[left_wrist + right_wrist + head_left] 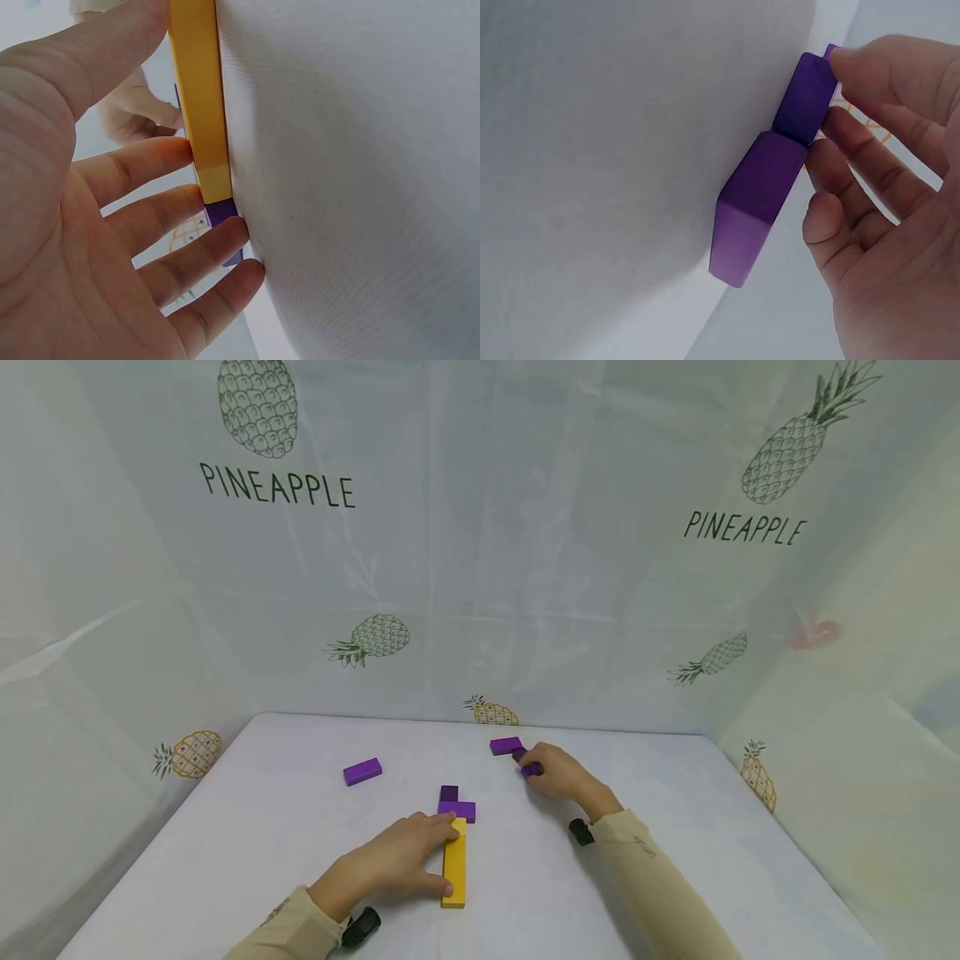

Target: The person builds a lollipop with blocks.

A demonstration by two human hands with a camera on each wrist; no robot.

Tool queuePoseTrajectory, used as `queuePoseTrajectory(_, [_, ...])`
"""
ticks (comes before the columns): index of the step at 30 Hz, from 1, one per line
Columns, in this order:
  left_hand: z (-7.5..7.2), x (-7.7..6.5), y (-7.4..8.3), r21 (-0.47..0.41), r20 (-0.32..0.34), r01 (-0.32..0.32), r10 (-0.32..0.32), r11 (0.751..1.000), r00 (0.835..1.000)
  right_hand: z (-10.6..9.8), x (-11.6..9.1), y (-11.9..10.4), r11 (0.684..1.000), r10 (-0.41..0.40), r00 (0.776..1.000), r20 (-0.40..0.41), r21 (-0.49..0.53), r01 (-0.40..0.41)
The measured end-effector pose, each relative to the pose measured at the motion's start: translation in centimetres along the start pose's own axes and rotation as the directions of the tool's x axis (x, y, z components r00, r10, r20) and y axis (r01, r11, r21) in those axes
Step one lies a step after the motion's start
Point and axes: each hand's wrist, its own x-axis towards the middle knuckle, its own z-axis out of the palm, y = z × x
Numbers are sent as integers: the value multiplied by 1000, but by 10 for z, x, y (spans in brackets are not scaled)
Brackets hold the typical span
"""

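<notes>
My left hand point(401, 860) rests along a yellow bar point(453, 868), its fingers extended. In the head view the thumb touches near the bar's close end and a fingertip lies on the paler far end. Against that far end lies a purple block point(467, 812), with a darker purple block point(448, 793) behind it. Farther back, my right hand point(558, 772) pinches a dark purple block point(806, 94) between thumb and fingers. Another purple block point(754, 202) adjoins it in the right wrist view, end toward the camera. The fingers partly hide these blocks in the head view.
Next to the right hand, a purple block point(506, 746) lies near the table's back edge. Another purple block point(363, 772) sits alone at the back left. A pineapple-printed sheet point(525, 568) hangs behind and around the white table point(300, 818).
</notes>
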Motion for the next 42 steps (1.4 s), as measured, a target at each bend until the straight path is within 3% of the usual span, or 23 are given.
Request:
queuePoseTrajectory(13, [3, 2, -5, 1, 3, 6, -6, 1000, 1000, 1, 1, -14, 1000, -20, 1000, 11, 21, 19])
queuePoseTrajectory(23, [3, 1, -5, 2, 2, -2, 2, 1000, 1000, 3, 0, -14, 997, 83, 996, 26, -6, -83])
queuePoseTrajectory(35, [4, 4, -6, 0, 14, 19, -19, 1000, 1000, 11, 7, -30, 999, -47, 996, 70, 25, 45])
queuePoseTrajectory(42, [3, 3, -5, 5, 5, 6, -6, 1000, 1000, 16, 11, -43, 996, -78, 992, 100, 39, 75])
